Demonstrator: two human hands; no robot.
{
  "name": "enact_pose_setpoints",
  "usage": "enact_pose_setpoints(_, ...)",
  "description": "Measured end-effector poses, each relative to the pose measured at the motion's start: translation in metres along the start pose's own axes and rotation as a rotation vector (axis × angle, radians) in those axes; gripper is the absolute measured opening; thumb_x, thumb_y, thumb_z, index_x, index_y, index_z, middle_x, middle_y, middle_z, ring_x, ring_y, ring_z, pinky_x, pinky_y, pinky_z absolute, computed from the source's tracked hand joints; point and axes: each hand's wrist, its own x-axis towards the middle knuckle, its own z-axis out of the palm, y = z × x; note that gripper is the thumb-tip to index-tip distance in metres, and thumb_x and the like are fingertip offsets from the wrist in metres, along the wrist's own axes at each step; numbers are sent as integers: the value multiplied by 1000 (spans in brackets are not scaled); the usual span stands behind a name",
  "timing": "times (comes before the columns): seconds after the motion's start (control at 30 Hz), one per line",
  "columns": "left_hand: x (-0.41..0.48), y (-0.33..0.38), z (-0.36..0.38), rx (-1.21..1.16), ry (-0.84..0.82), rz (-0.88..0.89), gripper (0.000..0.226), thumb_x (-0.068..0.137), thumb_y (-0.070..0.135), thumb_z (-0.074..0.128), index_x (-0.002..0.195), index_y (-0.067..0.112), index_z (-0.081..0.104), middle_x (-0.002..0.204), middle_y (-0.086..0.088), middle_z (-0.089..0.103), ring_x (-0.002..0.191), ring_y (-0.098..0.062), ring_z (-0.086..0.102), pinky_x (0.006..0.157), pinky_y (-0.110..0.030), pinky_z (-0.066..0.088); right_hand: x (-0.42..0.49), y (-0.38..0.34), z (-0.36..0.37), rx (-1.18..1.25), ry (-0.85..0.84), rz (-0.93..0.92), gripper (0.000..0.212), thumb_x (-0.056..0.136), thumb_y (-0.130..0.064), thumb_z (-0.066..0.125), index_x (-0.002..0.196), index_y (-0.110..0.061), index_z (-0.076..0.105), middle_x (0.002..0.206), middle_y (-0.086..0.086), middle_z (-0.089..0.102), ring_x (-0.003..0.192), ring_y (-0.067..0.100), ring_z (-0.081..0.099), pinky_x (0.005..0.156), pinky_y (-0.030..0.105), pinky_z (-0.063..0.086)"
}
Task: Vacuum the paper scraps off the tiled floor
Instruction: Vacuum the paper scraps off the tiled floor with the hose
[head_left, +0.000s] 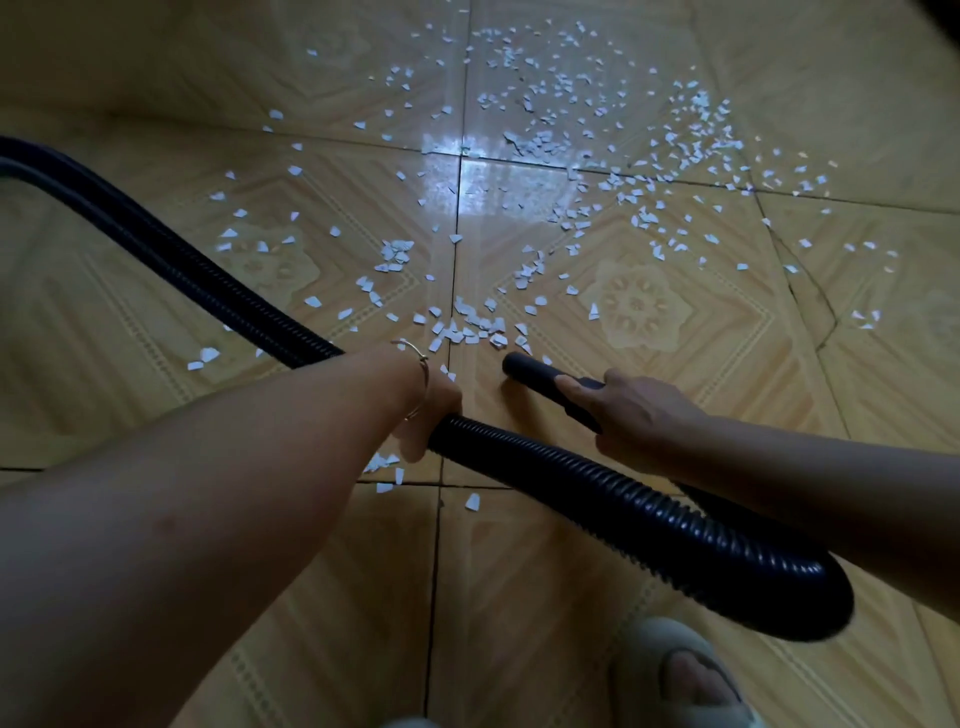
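Small white paper scraps (545, 171) lie scattered over the patterned yellow tiled floor (644, 306), thickest at the upper middle and right. A dense little cluster of scraps (475, 327) sits just beyond the black vacuum nozzle (524, 370). My right hand (631, 410) grips the nozzle tube, its open end low over the floor and pointing up-left. My left hand (434, 410) holds the black ribbed hose (649, 514), which loops down to the lower right and back behind my right arm. A thin bracelet circles my left wrist.
Another run of the hose (171, 260) curves away to the upper left edge. My foot in a light slipper (685, 675) stands at the bottom right. A few scraps (387, 475) lie under my left hand. Dark grout lines cross the tiles.
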Motion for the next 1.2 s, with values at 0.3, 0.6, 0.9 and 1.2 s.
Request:
enact_pose_setpoints(0.3,2,-6,-17,-29,28,-130,33,78,21,67,110,15,61,86,1,60,80,-17,57,73,-29,47,36,26,-7,53,99,-82,57,97,-15,43,149,-26,23,92,8,42,63,18,42,43,26,29)
enact_pose_setpoints(0.6,-2,3,-43,-19,-64,-246,34,83,18,64,116,16,56,88,4,51,83,-13,46,69,-24,33,67,17,-10,268,179,-339,44,102,-18,31,146,-17,33,78,0,38,60,13,43,49,26,32)
enact_pose_setpoints(0.9,-15,2,-54,-34,-72,-318,34,81,14,64,114,15,57,92,2,54,82,-16,49,70,-27,37,69,36,-17,290,178,-243,41,95,-5,31,135,-13,38,80,7,46,60,17,40,44,27,23)
enact_pose_setpoints(1.2,-3,16,-67,-15,52,-248,34,82,14,63,115,16,57,92,3,53,84,-15,52,69,-25,38,26,62,-28,43,109,-183,37,98,-17,37,134,-10,42,108,13,56,88,28,58,47,27,31)
